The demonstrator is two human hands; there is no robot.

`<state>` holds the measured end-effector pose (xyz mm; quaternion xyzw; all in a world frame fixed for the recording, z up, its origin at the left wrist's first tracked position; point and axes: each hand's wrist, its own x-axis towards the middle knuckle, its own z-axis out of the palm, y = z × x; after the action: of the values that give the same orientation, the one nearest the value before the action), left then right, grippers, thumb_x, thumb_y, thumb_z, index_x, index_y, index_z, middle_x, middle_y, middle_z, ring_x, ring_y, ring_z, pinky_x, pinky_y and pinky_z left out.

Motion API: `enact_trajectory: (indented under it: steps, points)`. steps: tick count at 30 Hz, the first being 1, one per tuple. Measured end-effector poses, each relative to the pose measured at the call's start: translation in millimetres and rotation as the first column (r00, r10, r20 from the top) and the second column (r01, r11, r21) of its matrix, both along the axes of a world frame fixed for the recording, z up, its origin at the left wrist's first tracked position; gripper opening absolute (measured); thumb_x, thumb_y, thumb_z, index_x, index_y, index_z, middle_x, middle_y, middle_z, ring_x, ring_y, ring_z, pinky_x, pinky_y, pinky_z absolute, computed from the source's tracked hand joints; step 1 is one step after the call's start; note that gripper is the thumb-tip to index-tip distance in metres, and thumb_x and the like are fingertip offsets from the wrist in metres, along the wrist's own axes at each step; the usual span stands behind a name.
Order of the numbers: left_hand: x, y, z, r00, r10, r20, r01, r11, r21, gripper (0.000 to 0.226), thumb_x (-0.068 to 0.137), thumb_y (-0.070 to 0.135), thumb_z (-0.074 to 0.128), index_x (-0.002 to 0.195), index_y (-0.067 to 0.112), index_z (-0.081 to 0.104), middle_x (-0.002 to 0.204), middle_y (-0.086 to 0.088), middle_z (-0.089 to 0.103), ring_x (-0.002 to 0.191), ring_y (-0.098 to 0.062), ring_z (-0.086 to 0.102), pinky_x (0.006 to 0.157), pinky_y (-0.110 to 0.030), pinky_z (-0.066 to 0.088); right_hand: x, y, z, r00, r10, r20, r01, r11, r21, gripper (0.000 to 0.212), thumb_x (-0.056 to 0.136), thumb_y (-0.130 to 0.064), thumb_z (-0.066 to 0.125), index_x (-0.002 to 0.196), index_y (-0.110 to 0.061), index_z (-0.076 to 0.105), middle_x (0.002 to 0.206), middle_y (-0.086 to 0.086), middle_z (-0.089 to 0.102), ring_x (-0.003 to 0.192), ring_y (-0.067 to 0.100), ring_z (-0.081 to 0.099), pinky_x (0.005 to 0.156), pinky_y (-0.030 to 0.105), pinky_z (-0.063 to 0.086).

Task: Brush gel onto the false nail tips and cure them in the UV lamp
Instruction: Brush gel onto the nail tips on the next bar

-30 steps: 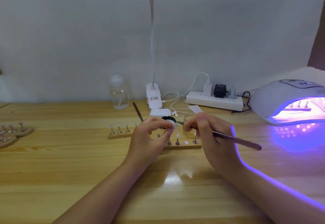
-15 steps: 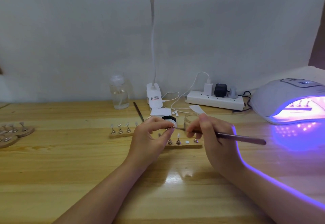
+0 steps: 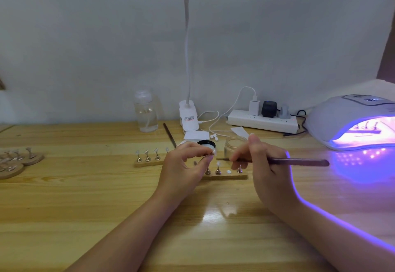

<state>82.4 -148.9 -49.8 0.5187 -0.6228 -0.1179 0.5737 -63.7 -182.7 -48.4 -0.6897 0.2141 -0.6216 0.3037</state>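
Two hands, left hand (image 3: 183, 164) fingers pinching nail tip (image 3: 211, 153), right hand (image 3: 263, 164) pinching dark brush (image 3: 295, 161)

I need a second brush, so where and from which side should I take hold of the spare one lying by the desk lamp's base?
Probably pinch the spare brush at its far handle end, from above: it lies flat, and its near end runs behind the left hand.

A pale nail tip on its metal stand (image 3: 210, 154) meets the dark brush (image 3: 277, 161), level; the UV lamp (image 3: 350, 122) glows violet at right.
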Motion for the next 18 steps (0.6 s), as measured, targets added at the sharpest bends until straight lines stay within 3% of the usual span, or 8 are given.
enact_trajectory:
  steps: [3, 7, 10, 14, 18]
  points:
    - [0.5, -1.0, -1.0, 1.0, 0.014, -0.008, -0.014, 1.0, 0.003, 0.029, 0.075, 0.002, 0.071, 0.076, 0.031, 0.068, 0.077, 0.01, 0.066, 0.076, -0.002, 0.059, 0.071, -0.008, 0.042, -0.4, -1.3, 0.6, 0.997, -0.031, -0.065, 0.031, 1.0, -0.003, 0.042, 0.09, -0.037, 0.035, 0.068, -0.019, 0.065, 0.063, 0.0, 0.064, 0.062, 0.008, 0.059, 0.06, 0.023, 0.047]
    - [0.1, -0.3, -0.9, 1.0, 0.011, -0.019, -0.011, 1.0, 0.001, 0.026, 0.075, 0.002, 0.071, 0.077, 0.028, 0.069, 0.077, 0.01, 0.066, 0.076, -0.002, 0.059, 0.07, -0.007, 0.042, 0.6, 0.9, 1.4, 0.999, 0.017, 0.044, -0.02, 0.998, 0.06, 0.045, 0.089, -0.039, 0.036, 0.06, -0.02, 0.065, 0.056, 0.003, 0.064, 0.051, 0.008, 0.058, 0.056, 0.018, 0.046]
    - [0.4, -0.9, -1.4, 1.0, 0.014, -0.024, -0.014, 1.0, -0.009, 0.024, 0.075, 0.002, 0.071, 0.078, 0.025, 0.07, 0.077, 0.01, 0.066, 0.075, -0.001, 0.059, 0.07, -0.006, 0.04, 1.8, 0.4, 2.2, 0.998, -0.047, -0.037, 0.048, 0.999, 0.027, 0.038, 0.093, -0.032, 0.04, 0.069, -0.022, 0.066, 0.067, 0.002, 0.065, 0.059, 0.006, 0.057, 0.058, 0.019, 0.045]
    - [0.3, -1.0, -1.7, 1.0, 0.015, -0.019, -0.015, 1.0, -0.01, 0.024, 0.075, 0.002, 0.071, 0.079, 0.025, 0.071, 0.077, 0.012, 0.066, 0.075, 0.001, 0.058, 0.069, -0.008, 0.042, 2.4, 4.6, 1.8, 1.0, 0.019, -0.008, -0.019, 0.998, 0.058, 0.045, 0.09, -0.04, 0.038, 0.061, -0.017, 0.065, 0.057, 0.002, 0.064, 0.053, 0.007, 0.058, 0.055, 0.019, 0.045]
    - [0.9, -1.5, -1.7, 0.999, 0.029, -0.019, -0.03, 0.999, -0.028, 0.031, 0.074, 0.002, 0.071, 0.075, 0.032, 0.068, 0.074, 0.012, 0.065, 0.075, 0.0, 0.058, 0.07, -0.007, 0.041, 2.5, 2.5, 2.5, 0.993, -0.072, -0.094, 0.073, 0.997, 0.01, 0.04, 0.088, -0.042, 0.034, 0.07, -0.025, 0.065, 0.07, -0.005, 0.066, 0.066, 0.005, 0.06, 0.063, 0.02, 0.046]
